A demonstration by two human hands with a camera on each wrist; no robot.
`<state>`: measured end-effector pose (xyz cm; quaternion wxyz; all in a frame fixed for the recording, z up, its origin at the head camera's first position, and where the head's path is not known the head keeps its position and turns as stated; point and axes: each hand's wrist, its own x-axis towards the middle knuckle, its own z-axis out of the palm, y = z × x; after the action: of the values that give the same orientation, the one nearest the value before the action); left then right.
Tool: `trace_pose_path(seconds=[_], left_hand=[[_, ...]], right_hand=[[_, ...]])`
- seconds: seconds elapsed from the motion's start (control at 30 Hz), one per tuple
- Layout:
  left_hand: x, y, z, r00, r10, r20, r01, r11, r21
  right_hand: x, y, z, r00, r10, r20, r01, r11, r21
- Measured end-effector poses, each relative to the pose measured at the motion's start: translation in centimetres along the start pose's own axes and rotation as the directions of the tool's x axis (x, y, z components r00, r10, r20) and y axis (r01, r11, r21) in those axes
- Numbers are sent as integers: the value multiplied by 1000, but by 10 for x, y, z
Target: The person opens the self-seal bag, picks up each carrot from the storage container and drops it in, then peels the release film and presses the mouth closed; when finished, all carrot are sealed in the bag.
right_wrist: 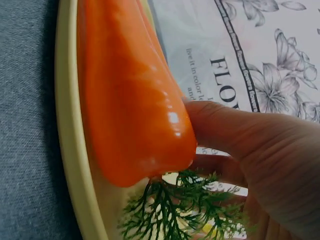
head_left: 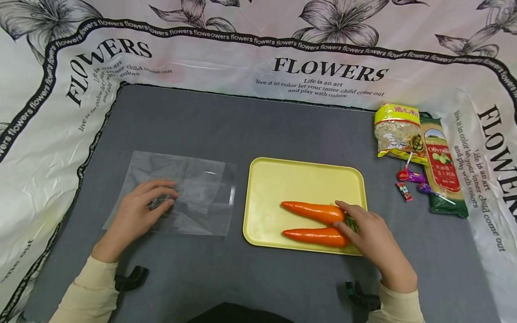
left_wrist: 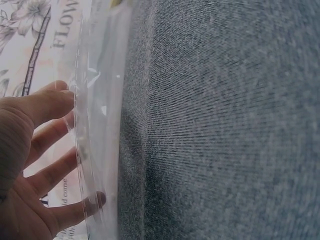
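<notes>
Head view: the far carrot (head_left: 308, 211) lies lengthwise nine-to-three on the tray (head_left: 282, 179), ten o'clock from the nearer right hand (head_left: 373, 237), which straddles it — grip unclear — while the left hand (head_left: 135, 213) lies loose over the bag (head_left: 203, 193).

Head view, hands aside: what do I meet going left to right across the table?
Clear plastic bag → yellow tray bearing two carrots → yellow-topped food packet → green-and-red Olivoil packet.

Two tapered orange carrots (head_left: 311, 211) have feathery green tops (right_wrist: 162, 201); the rectangular tray (head_left: 299, 179) is yellow, the flat worktop (head_left: 242, 125) grey, the white plastic sheet (head_left: 214, 65) black-flowered.
</notes>
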<state>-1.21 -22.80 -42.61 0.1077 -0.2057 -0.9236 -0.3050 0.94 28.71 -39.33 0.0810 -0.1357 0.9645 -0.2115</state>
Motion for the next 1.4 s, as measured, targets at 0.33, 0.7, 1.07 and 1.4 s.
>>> trace_pose_path(seconds=[0.33,0.7,1.07,1.4], left_hand=[[1,1,0,1000,-7,6,7,1000,-3],[3,0,0,1000,-17,9,17,1000,-10],[0,0,0,1000,-24,9,24,1000,-8],[0,0,0,1000,-24,2,24,1000,-18]], right_hand=[[5,0,0,999,-42,8,42,998,-43],[8,-15,-6,991,-112,-73,112,994,7],[18,-40,-6,982,-170,-83,174,984,45],[35,-74,8,956,-285,-69,289,954,72]])
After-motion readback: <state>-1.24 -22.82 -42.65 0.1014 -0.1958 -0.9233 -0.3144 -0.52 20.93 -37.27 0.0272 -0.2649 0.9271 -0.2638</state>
